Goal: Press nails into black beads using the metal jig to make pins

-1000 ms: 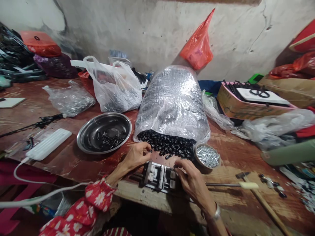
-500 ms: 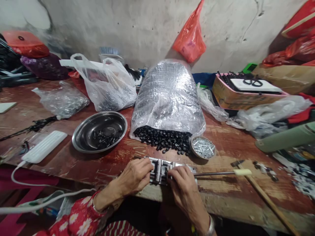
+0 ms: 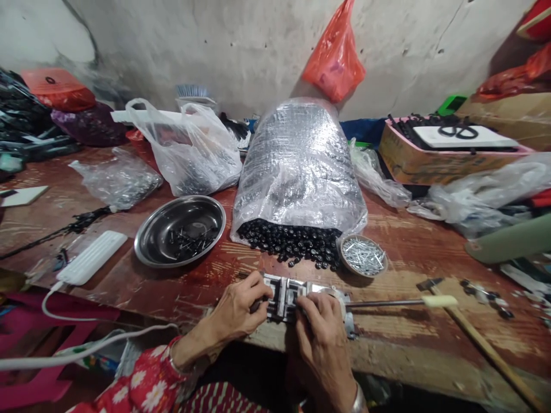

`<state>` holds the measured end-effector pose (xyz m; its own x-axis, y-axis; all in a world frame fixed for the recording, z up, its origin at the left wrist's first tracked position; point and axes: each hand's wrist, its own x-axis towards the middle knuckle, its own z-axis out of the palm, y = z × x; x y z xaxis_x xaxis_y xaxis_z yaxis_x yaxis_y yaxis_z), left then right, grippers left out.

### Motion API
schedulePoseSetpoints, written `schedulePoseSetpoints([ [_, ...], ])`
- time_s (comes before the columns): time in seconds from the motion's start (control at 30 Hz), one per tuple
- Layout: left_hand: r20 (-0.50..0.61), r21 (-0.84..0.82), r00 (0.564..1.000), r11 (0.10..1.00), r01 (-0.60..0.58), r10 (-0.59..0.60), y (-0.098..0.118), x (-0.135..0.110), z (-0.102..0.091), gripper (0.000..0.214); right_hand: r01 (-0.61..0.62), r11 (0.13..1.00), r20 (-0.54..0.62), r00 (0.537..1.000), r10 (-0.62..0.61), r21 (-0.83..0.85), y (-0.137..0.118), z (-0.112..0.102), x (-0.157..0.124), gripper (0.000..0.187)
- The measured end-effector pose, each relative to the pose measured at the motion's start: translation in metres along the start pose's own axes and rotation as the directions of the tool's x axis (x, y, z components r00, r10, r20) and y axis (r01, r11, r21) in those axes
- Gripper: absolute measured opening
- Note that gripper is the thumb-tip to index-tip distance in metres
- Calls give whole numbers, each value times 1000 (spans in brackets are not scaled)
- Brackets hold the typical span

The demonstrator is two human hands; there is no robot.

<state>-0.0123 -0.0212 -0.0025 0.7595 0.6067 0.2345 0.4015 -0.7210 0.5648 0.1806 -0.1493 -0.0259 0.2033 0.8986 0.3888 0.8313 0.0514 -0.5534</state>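
Both my hands are on a small metal jig (image 3: 282, 298) at the front edge of the worn wooden table (image 3: 400, 258). My left hand (image 3: 239, 307) grips its left side, and my right hand (image 3: 321, 344) covers its right side. The fingers hide part of the jig, and any small piece inside it. Just beyond lies a spill of shiny black pieces (image 3: 288, 244) from the mouth of a large clear plastic bag (image 3: 297, 160). To the right of the spill stands a round tin of silver nails (image 3: 364, 256).
A steel bowl (image 3: 179, 231) holding dark nails sits to the left, beside a white power bank (image 3: 92, 258) with a cable. To the right lie a wooden-handled hammer (image 3: 482, 338) and a metal rod (image 3: 387, 303) with a cream tip. Plastic bags and a cardboard box (image 3: 430, 160) crowd the back.
My hands have come closer together over the jig, and my right hand now covers more of it. The jig sits straighter along the table edge, and the whole view has shifted slightly.
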Motion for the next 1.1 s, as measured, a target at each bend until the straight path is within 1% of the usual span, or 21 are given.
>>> schedulePoseSetpoints([
  [0.13, -36, -17, 997, 998, 62, -63, -1, -5, 5, 19, -1, 1000, -3, 1000, 2, 16, 2, 2, -4, 25],
  [0.33, -77, 63, 997, 997, 33, -28, -6, -13, 11, 23, -3, 1000, -47, 999, 4, 22, 2, 5, -2, 20],
  [0.47, -60, 0, 997, 999, 51, -51, -7, -12, 7, 21, -45, 999, -50, 998, 45, 5, -4, 5, 0, 15],
  [0.53, -41, -56, 997, 996, 67, -70, -7, -8, 2, 20, -47, 999, -24, 999, 46, -6, -5, 0, 2, 14],
  [0.6, -36, -108, 996, 991, 76, -80, -7, 0, -4, 20, -35, 999, 25, 999, 35, 7, -4, -8, 8, 12],
  [0.67, -61, -124, 995, 990, 70, -78, -7, 12, -8, 18, -27, 998, 70, 997, 23, 50, 0, -17, 19, 11],
  [0.73, -99, -87, 993, 994, 59, -68, -7, 27, -9, 17, -21, 997, 81, 997, 15, 73, 7, -24, 37, 14],
  [0.8, -93, 5, 992, 996, 89, -88, -8, 46, -6, 18, -25, 1000, 98, 995, 23, 14, 13, -24, 58, 17],
  [0.9, 3, 181, 978, 962, 204, -208, -13, 72, 4, 18, -46, 980, 221, 971, 90, -195, 21, -15, 90, 19],
  [0.97, 36, 241, 961, 936, 258, -274, -18, 86, 11, 15, -44, 956, 298, 945, 134, -291, 24, -4, 106, 18],
  [1.1, 32, 255, 938, 911, 325, -344, -25, 101, 19, 18, -37, 943, 343, 926, 157, -331, 28, 12, 120, 17],
])
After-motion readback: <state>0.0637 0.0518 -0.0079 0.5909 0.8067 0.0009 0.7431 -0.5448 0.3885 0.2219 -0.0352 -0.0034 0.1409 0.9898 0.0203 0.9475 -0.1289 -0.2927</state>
